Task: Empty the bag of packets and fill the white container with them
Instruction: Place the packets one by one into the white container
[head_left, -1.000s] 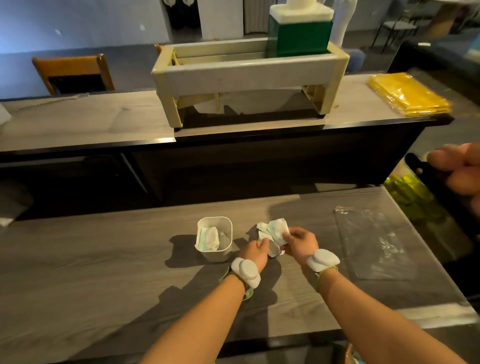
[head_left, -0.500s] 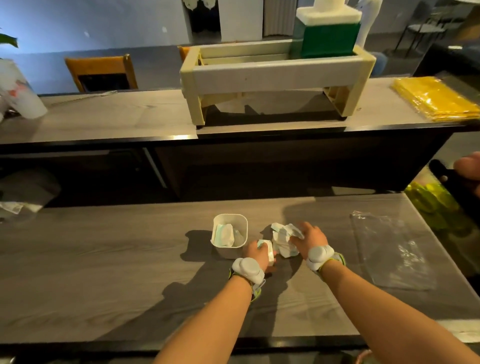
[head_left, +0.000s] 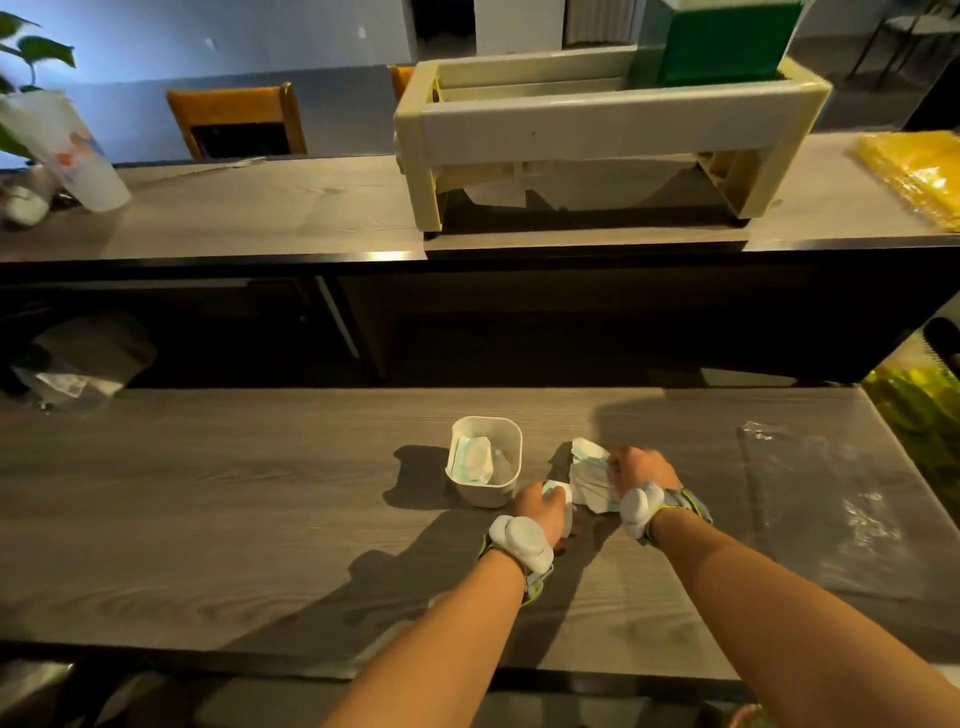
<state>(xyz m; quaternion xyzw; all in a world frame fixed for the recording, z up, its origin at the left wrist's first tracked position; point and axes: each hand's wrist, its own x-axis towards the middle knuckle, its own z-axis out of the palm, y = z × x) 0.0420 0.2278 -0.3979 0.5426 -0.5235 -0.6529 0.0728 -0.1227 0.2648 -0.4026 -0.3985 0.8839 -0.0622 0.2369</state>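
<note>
The white container (head_left: 508, 440) stands on the grey wooden table (head_left: 208, 519) with a white and pale green packet (head_left: 471, 460) leaning inside it. Just right of the container, my left hand (head_left: 540, 512) grips one packet (head_left: 558, 490). My right hand (head_left: 641, 470) rests on a small pile of packets (head_left: 589, 475) lying on the table, with its fingers curled over them. The clear plastic bag (head_left: 826, 499) lies flat on the table at the right, apart from both hands.
A raised counter (head_left: 260, 208) runs across the back with a cream rack (head_left: 613, 130), a green box (head_left: 722, 41), yellow sheets (head_left: 919, 171) and a white cup (head_left: 67, 145). Green items (head_left: 919, 421) sit off the table's right edge.
My left hand has drawn one packet away from the pile toward the container. My right hand has settled lower onto the remaining packets. The view has shifted left.
</note>
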